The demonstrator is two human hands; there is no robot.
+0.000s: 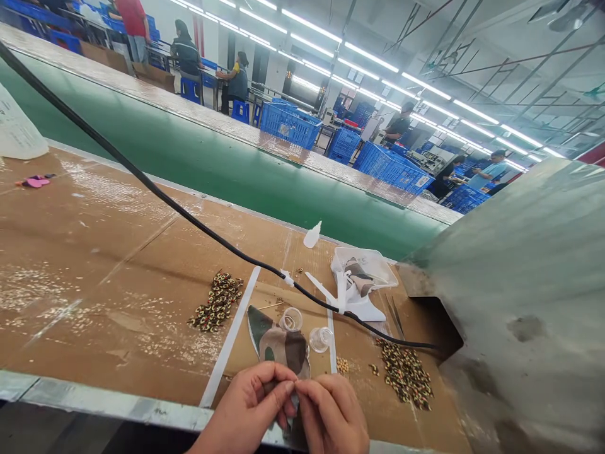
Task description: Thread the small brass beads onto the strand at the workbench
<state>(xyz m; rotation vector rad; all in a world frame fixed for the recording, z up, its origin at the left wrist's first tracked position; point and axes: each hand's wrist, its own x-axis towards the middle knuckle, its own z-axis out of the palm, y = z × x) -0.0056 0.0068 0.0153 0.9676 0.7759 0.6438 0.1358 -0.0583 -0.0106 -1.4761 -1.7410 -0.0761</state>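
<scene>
At the near edge of the cardboard-covered bench, my left hand (255, 403) and my right hand (333, 410) meet with thumbs and forefingers pinched together. What they pinch is too small and covered to make out; a bit of greyish material shows below the fingertips. Just beyond them lies a camouflage-patterned cloth piece (274, 340) in green, brown and pinkish tan. One small clear plastic cup (290, 320) rests on the cloth, and a second clear cup (321, 339) is at its right edge. A thin stick (271, 306) lies behind the cloth.
Piles of small dark-and-yellow pieces lie left (218, 301) and right (407, 373). A black cable (174, 197) crosses the bench. Behind are tweezers (395, 315), a clear tray (390, 272) with camouflage scraps, and a white nozzle bottle (312, 235). A metal housing (534, 284) stands right; a green conveyor (227, 169) runs beyond.
</scene>
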